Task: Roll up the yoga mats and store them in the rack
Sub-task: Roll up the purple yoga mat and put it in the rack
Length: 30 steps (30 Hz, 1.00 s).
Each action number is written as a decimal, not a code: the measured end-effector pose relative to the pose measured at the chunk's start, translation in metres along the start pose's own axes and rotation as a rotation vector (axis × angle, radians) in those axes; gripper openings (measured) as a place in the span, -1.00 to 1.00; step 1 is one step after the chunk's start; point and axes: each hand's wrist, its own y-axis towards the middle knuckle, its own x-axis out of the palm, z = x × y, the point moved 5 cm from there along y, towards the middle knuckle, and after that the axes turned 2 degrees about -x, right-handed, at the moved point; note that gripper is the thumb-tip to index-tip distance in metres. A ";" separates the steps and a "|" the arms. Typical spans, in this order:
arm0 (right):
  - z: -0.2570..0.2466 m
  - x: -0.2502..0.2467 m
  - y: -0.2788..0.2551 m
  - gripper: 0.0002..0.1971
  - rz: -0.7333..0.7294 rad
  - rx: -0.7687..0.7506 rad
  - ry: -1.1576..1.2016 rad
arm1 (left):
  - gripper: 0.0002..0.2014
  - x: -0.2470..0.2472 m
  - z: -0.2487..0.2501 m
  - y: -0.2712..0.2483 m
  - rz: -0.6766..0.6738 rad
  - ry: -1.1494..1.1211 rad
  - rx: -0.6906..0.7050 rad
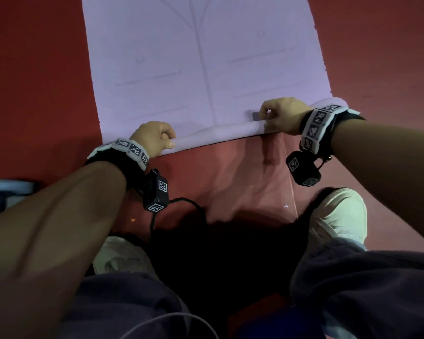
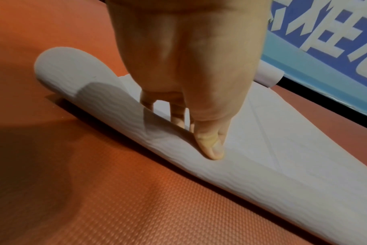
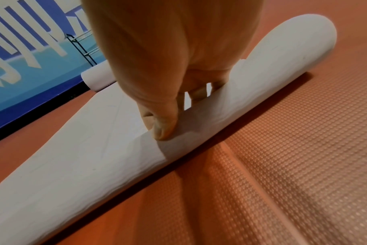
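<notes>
A lavender yoga mat [image 1: 206,57] lies flat on the red floor, running away from me. Its near end is curled into a thin roll [image 1: 218,133] across the mat's width. My left hand [image 1: 168,140] grips the roll near its left end, thumb [image 2: 212,145] on top and fingers curled behind. Near the right end, my right hand [image 1: 267,118] grips the roll [image 3: 94,165] the same way, thumb [image 3: 163,129] pressing the top. A black wire rack [image 3: 82,48] stands far off by the wall.
The floor is red textured matting [image 3: 283,149] with a raised seam. A pale rolled piece [image 2: 268,76] lies at the mat's far end, below a blue banner [image 2: 325,49]. My shoes [image 1: 340,211] and knees flank the near side. A grey-blue object [image 1: 8,192] sits at left.
</notes>
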 end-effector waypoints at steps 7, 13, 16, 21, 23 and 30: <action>-0.016 0.009 0.003 -0.40 -0.173 -0.061 -0.161 | -0.69 -0.001 0.017 0.002 -0.087 0.073 0.035; -0.047 0.010 0.002 -0.28 -0.232 -0.169 -0.459 | -0.53 0.006 0.038 -0.004 -0.155 0.277 0.126; -0.050 0.008 -0.005 -0.35 -0.214 -0.180 -0.517 | -0.54 0.008 0.039 -0.008 -0.172 0.326 0.154; -0.051 0.009 -0.008 -0.41 -0.221 -0.162 -0.497 | -0.55 0.012 0.036 -0.009 -0.147 0.318 0.166; -0.049 0.007 -0.006 -0.42 -0.199 -0.137 -0.496 | -0.57 0.011 0.033 -0.007 -0.121 0.303 0.150; -0.029 0.006 -0.001 -0.67 -0.029 -0.048 -0.391 | -0.71 0.005 0.024 -0.001 0.050 0.319 -0.030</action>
